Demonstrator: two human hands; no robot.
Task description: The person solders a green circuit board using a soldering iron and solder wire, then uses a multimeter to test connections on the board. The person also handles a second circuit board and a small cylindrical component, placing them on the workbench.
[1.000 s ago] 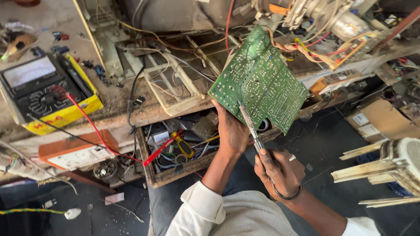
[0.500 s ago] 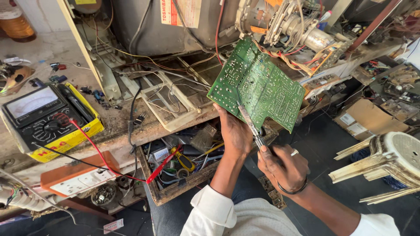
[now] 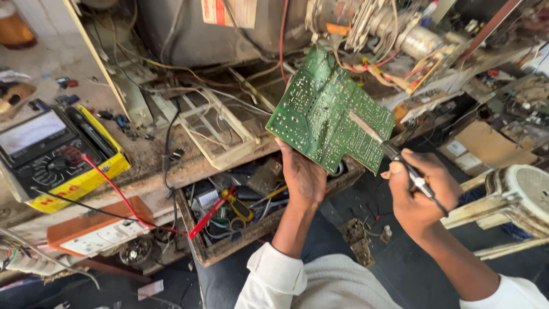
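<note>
Your left hand (image 3: 304, 178) holds the green circuit board (image 3: 326, 114) by its lower edge, tilted above the open drawer (image 3: 229, 220), while your right hand (image 3: 420, 191) closes its grip around a soldering iron (image 3: 394, 153) touching the board.

Green circuit board (image 3: 326, 114) speckled with silver solder dots; yellow-cased black multimeter (image 3: 54, 154); red probe (image 3: 209, 216).

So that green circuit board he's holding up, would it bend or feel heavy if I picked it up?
Probably stiff: the green circuit board stays flat though the left hand grips only its lower edge. Likely light, since one hand holds it up. Perhaps prickly, as its face is dotted with solder points where the right hand sets the soldering iron.
</note>
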